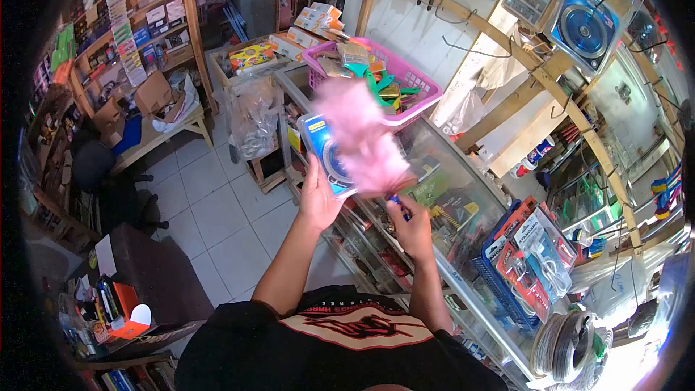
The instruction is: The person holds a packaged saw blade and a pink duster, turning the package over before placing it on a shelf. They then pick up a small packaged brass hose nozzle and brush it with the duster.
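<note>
My left hand [318, 199] is closed round the lower edge of a blue blister pack [316, 130] with a round item inside, held up over the glass counter. My right hand [413, 230] grips the blue handle of a pink duster [380, 163]. Motion blurs the fluffy head, which overlaps much of the pack's face in this view. Just beyond the duster stands a pink plastic basket [427, 90] holding green-handled brushes.
The glass counter [463, 166] runs diagonally to the lower right. On it are a blue basket [496, 286] of packaged goods and several wire coils [568, 347]. Above hangs a similar blue pack [585, 25] on a hooked wooden rack. Shelves and a wooden bench [184, 119] stand left.
</note>
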{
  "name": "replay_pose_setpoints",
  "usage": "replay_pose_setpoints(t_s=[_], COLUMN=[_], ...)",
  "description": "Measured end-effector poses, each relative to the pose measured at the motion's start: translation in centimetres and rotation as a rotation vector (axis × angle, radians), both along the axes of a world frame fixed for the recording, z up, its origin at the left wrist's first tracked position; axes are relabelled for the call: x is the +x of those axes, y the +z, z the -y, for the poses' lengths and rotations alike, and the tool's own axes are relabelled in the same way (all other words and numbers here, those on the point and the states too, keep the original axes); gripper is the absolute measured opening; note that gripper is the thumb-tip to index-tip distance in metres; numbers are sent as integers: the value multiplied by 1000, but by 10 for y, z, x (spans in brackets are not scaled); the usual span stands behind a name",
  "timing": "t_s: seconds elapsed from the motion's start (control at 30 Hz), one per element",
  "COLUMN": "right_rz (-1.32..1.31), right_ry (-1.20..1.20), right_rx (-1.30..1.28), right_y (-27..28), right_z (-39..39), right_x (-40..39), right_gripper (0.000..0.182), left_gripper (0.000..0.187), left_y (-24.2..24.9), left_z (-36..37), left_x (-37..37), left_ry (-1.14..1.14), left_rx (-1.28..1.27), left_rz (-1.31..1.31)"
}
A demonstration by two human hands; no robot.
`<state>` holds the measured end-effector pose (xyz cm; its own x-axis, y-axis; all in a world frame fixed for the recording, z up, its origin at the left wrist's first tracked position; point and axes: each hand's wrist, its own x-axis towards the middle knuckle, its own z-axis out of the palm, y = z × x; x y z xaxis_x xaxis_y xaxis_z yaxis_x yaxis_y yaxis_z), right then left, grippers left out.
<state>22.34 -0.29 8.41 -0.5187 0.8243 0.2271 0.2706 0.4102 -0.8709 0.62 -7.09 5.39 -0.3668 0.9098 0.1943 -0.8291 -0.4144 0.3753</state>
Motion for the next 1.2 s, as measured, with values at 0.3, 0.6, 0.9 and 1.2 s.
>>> replay_pose_setpoints(t_s=[0.3, 0.6, 0.9, 1.2], right_rz=[104, 7, -47, -28], right_ry=[124, 47, -35, -90], right_rx=[34, 112, -28, -2], right_y=[19, 16, 23, 5], right_z=[4, 5, 13, 17], right_x=[15, -5, -25, -50], right_gripper=[28, 27, 30, 33], left_gripper=[50, 44, 46, 46], left_y=[20, 14, -5, -19], left_z=[20, 23, 26, 41], left_x=[-21, -23, -41, -52], left_ry=[182, 134, 64, 110], left_rx=[5, -33, -33, -82], left_rz=[-124, -131, -161, -178])
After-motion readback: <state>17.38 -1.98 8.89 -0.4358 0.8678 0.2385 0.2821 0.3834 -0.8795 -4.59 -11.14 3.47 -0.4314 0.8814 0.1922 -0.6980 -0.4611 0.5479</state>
